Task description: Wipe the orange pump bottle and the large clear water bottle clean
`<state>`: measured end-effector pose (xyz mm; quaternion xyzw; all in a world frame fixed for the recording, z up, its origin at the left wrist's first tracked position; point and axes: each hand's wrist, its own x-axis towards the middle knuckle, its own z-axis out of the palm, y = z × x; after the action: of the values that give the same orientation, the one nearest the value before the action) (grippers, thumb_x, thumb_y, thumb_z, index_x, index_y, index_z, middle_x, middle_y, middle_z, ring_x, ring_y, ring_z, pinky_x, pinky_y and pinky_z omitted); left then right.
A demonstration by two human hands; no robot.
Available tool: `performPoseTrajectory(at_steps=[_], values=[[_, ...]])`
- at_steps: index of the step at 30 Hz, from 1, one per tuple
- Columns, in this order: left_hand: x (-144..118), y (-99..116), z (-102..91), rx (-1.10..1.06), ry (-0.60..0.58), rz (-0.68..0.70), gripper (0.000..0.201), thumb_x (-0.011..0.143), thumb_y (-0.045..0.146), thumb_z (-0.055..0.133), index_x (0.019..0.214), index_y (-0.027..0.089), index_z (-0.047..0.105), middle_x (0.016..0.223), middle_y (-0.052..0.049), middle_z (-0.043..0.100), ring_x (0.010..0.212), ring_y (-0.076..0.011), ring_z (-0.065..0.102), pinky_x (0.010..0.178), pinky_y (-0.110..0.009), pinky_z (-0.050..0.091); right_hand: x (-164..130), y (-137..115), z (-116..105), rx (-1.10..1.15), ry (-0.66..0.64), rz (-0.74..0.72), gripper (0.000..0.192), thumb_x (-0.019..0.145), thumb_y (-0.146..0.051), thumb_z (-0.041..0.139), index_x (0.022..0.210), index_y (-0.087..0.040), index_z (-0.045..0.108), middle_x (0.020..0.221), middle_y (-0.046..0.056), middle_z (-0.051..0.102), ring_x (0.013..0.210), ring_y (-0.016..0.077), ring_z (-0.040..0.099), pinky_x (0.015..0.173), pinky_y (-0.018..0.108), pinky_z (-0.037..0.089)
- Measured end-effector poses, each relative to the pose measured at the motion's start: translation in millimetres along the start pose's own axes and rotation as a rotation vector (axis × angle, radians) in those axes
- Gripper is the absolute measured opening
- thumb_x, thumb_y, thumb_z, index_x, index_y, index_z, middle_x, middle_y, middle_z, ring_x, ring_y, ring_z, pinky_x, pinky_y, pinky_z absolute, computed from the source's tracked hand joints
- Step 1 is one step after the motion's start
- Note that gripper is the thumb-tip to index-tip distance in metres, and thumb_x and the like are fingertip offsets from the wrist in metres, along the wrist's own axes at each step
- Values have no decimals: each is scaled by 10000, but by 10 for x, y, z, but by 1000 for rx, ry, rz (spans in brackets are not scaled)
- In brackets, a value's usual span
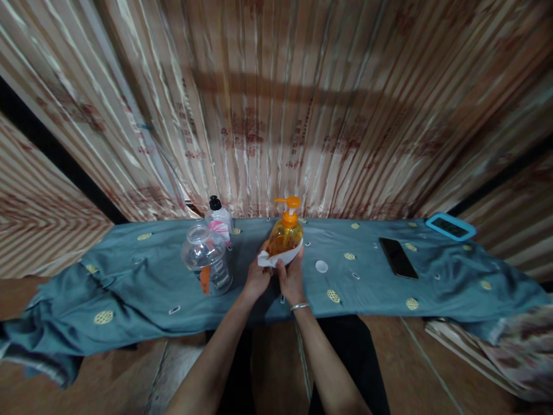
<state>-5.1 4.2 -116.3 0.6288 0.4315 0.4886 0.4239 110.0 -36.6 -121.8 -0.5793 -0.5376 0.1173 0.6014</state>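
In front of me is an orange pump bottle [285, 236] with amber, see-through sides, its orange pump head at the top and its spout pointing left. A white wipe or sheet of tissue [283, 257] wraps around its lower front. My left hand [258, 280] grips the bottle low on its left side, fingers partly hidden behind it. My right hand [292, 280], with a bracelet on the wrist, closes around the lower right, its thumb pressing the white sheet against the bottle. The bottle's base is hidden, so whether it touches the table I cannot tell.
On the blue-green tablecloth [142, 262], a clear plastic jar [221, 275] with an orange label stands left, before a white-and-pink bottle with black cap [219, 222]. To the right are a round white lid [321, 266], a dark phone [398, 258] and a blue-framed device [450, 227]. A curtain hangs behind.
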Motion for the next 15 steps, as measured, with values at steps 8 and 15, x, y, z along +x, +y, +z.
performPoseTrajectory(at_steps=[8,15], values=[[-6,-21,16,-36,-12,-66,367,745,138,625,1087,229,724,1081,-57,793,1158,-293,693,1125,-515,506,575,-477,-292,44,-57,-78,646,988,-634,467,1448,-180,462,1345,175,659,1198,296,651,1025,506,516],[-106,28,110,-72,-6,-41,411,790,158,649,1196,218,672,1292,-90,719,1320,-307,613,1196,-520,439,971,-617,-361,-7,-114,-166,504,989,-617,462,1185,-199,662,1170,134,734,1141,284,673,1008,477,506]])
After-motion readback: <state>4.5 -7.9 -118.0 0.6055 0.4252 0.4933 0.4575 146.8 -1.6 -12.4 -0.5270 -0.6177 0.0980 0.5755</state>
